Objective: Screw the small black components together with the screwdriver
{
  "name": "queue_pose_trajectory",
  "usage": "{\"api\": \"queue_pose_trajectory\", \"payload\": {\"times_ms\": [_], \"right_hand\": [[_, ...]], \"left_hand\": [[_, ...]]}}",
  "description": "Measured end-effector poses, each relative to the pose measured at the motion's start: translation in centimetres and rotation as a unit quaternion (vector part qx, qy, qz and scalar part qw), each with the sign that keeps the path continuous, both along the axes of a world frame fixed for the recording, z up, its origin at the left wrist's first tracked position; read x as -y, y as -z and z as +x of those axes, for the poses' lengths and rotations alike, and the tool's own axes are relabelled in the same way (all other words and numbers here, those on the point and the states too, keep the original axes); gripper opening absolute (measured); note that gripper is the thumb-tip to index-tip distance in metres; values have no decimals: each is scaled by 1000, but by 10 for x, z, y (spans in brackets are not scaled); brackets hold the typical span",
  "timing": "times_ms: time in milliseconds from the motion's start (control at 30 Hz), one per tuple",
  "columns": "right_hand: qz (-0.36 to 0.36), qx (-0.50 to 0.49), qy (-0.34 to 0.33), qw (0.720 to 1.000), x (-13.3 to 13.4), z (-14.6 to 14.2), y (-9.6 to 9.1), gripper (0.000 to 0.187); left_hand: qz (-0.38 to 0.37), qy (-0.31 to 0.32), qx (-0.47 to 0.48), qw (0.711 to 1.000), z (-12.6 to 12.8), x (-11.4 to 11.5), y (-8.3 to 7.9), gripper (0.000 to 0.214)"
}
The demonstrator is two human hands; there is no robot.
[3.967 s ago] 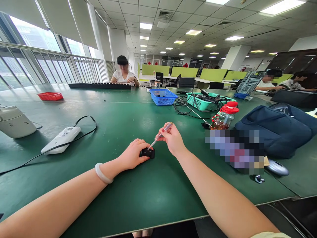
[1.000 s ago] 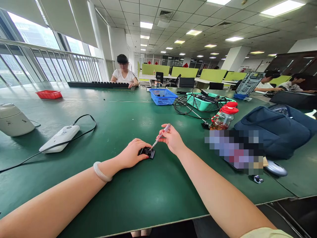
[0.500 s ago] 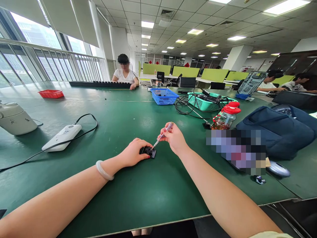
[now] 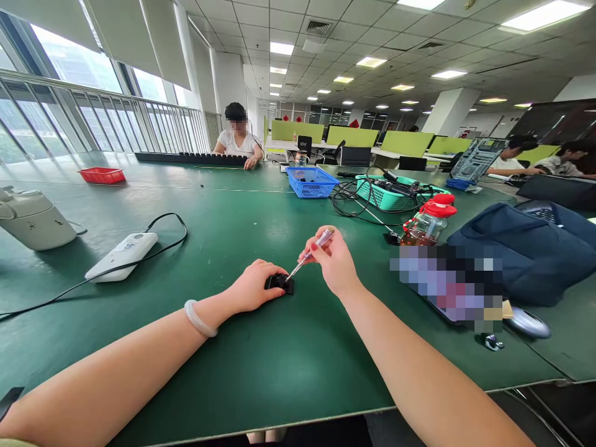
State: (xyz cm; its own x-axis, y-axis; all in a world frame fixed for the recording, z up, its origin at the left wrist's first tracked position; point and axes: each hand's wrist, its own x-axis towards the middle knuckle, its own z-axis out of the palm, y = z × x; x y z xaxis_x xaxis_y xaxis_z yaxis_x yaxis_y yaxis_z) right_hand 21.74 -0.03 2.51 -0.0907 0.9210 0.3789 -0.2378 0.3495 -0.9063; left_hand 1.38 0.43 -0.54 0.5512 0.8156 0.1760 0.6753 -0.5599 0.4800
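Head view, left hand (image 4: 255, 287): grasping small black part (image 4: 279, 282) by its left side, on green table (image 4: 298, 366).
Right hand (image 4: 336, 261): gripping screwdriver (image 4: 325, 236), tip at the part.
Marking, white device (image 4: 121, 256): too small to read.
Edges: tabletop separates part from near edge and blue basket (image 4: 313, 184).

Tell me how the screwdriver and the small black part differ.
The screwdriver is long and slender; the black part is short and blocky. The screwdriver has a pinkish, see-through handle; the black part looks opaque. The screwdriver slants in the right hand; the black part sits low in the left hand. Both are held.
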Motion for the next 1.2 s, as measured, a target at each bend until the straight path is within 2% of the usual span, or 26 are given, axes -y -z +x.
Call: {"api": "queue_pose_trajectory", "payload": {"times_ms": [200,600,667,733,833,933,1000,1133,1200], "right_hand": [[106,115,9,988,8,-4,6,18],[131,165,6,978,8,-3,8,12],[166,202,14,965,13,-4,8,9],[226,250,14,941,18,-5,8,9],[315,302,-17,900,23,-8,9,11],[349,314,-51,881,23,-10,9,13],[344,305,-45,887,23,-9,9,11],[246,190,33,950,22,-5,10,6],[192,126,34,973,20,-4,12,9]], "left_hand": [[16,3,5,1000,0,0,1,33],[11,5,15,1000,1,-1,2,33],[5,6,17,1000,0,-2,3,33],[1,16,21,1000,0,-3,3,29],[5,35,20,999,-1,-6,5,23],[9,41,18,999,-2,-7,6,24],[7,41,20,999,-2,-7,7,23],[-10,32,25,999,-2,-5,5,29],[-19,26,25,999,-2,-4,3,32]]}}
